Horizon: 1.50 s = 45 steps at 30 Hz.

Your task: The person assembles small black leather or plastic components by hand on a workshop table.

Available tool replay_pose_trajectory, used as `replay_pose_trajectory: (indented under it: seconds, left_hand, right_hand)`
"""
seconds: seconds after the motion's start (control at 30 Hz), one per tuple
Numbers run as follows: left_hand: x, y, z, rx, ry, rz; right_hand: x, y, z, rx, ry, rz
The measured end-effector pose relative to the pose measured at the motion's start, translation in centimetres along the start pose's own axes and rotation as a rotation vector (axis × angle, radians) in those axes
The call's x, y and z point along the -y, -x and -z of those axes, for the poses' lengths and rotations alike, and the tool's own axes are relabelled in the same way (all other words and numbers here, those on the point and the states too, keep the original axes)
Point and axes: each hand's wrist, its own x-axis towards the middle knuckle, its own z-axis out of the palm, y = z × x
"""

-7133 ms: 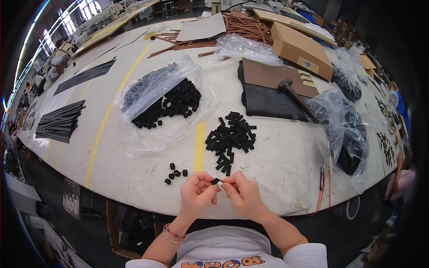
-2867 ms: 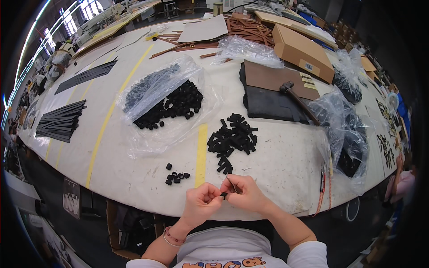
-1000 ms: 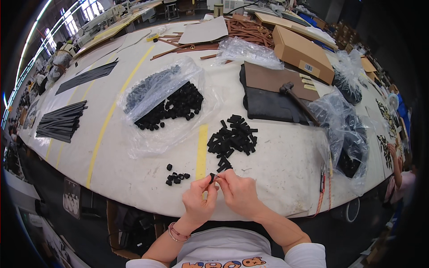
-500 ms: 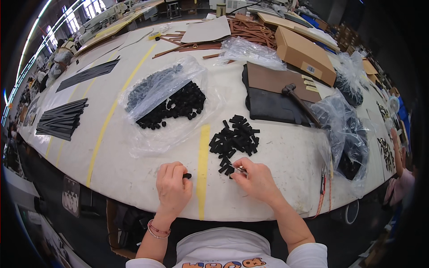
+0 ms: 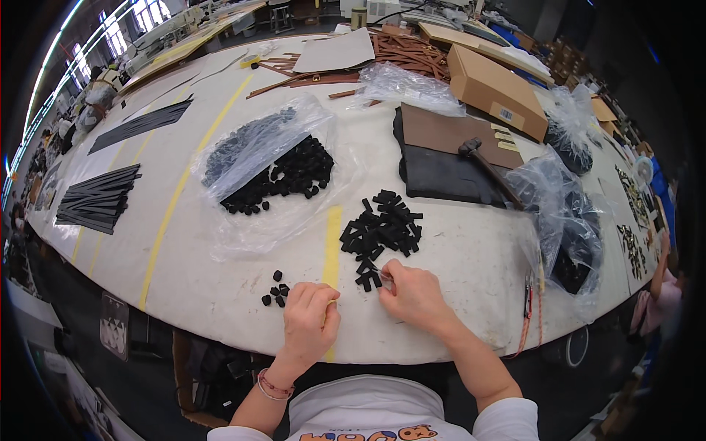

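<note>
Fingers curled, my left hand (image 5: 312,320) hovers over the yellow tape strip (image 5: 334,235); what it holds, if anything, is hidden. To its left lies a small group of black knobby pieces (image 5: 279,291). My right hand (image 5: 416,295) is closed in a pinch around a thin metal tool (image 5: 380,273), whose tip is too small to make out. That tool reaches the near edge of a heap of short black strips (image 5: 382,228), where a few loose ones lie by the fingertips.
A clear plastic bag (image 5: 254,176) spills many black pieces beyond my left hand. Further right are a dark padded sheet (image 5: 448,173), a hammer (image 5: 489,165), a cardboard box (image 5: 496,92) and red-handled snips (image 5: 527,305). Long dark strips (image 5: 99,198) lie left. Another person's arm (image 5: 662,261) shows far right.
My left hand has moved right and slightly toward me, uncovering the small group of black pieces. The black piece at its fingertips no longer shows there. My right hand has barely shifted.
</note>
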Motion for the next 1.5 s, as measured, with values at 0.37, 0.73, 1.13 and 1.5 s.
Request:
replay_pose_trajectory:
  seconds: [0.37, 0.73, 1.13, 1.5]
  left_hand:
    - [-1.0, 0.3, -0.9, 0.029, 0.166, 0.130]
    - [-1.3, 0.5, -0.7, 0.259, 1.159, 0.731]
    - [-3.1, 2.1, -3.2, -0.041, 1.127, 0.822]
    - [-2.2, 1.4, -2.0, 0.167, 1.342, 0.900]
  right_hand:
    - [0.0, 0.2, 0.0, -0.078, -0.329, 0.012]
    - [1.1, 1.6, 0.7, 0.363, -1.063, -0.163]
    - [2.6, 2.5, -0.4, -0.155, -0.554, 0.102]
    - [2.3, 3.3, -1.2, -0.384, -0.203, 0.513]
